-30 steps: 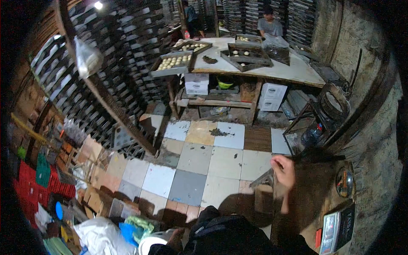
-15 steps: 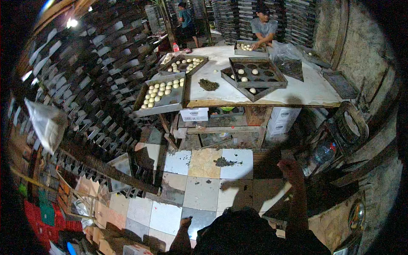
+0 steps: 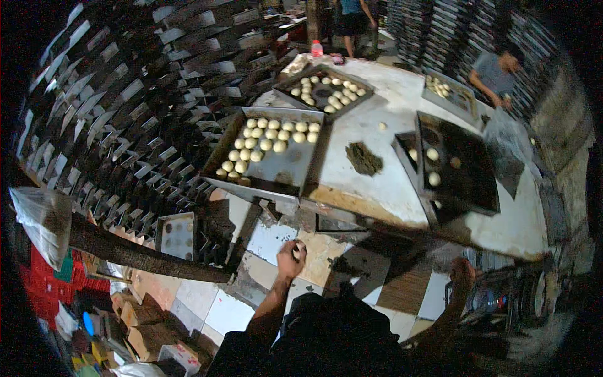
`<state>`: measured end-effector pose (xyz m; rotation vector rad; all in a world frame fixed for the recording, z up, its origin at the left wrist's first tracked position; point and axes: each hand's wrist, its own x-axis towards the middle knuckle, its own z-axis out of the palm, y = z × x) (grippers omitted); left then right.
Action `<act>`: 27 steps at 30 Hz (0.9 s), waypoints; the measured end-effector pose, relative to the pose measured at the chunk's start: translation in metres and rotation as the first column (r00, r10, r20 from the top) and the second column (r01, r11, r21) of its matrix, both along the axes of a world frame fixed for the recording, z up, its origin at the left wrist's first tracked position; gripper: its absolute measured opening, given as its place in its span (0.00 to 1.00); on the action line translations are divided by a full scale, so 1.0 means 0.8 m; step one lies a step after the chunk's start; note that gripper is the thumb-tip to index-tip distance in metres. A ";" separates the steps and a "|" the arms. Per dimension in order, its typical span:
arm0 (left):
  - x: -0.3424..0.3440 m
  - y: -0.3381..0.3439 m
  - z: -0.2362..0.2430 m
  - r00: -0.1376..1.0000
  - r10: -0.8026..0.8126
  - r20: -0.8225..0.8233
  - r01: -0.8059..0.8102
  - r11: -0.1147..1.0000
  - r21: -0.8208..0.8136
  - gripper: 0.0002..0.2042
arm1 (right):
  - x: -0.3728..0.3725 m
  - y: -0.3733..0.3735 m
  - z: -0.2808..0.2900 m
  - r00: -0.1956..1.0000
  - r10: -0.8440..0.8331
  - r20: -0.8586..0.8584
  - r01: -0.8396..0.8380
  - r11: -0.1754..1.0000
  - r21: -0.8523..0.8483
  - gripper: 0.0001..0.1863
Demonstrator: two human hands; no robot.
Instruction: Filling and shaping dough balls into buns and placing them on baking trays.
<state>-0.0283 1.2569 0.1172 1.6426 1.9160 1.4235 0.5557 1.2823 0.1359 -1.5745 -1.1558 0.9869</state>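
Tray [image 3: 290,164] of pale dough balls [image 3: 266,144] sits at near left of the white-topped table [image 3: 399,179], jutting past its edge. Left hand [image 3: 291,259] is on the tray's near side, above tiled floor [image 3: 227,317], fingers curled in a loose ring; can't tell if it holds anything. Right hand [image 3: 463,274] is in shadow near the table's front edge; can't tell its grip either. Dark heap [image 3: 363,158] between tray and two overlapping dark trays [image 3: 468,179]. Co-worker [image 3: 494,75] at far right, near clear plastic bag [image 3: 506,141].
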 end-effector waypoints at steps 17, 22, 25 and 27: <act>-0.429 0.315 -0.075 0.733 0.267 -0.626 -0.288 0.955 0.071 0.12 | -0.418 0.234 0.154 0.802 0.411 0.433 -0.488 0.869 0.078 0.13; -0.120 0.338 0.171 0.974 -0.043 0.221 0.050 0.998 -0.024 0.20 | -0.397 0.250 0.181 0.874 0.184 0.450 -0.254 0.962 0.099 0.15; -0.014 0.318 0.222 0.930 -0.292 0.223 0.266 0.954 0.140 0.30 | -0.422 0.268 0.146 0.926 0.370 0.079 -0.376 0.921 0.098 0.17; 0.048 0.304 0.245 0.879 -0.426 0.213 0.458 0.880 -0.128 0.39 | -0.444 0.273 0.196 0.900 0.414 -0.133 -0.431 0.891 -0.142 0.18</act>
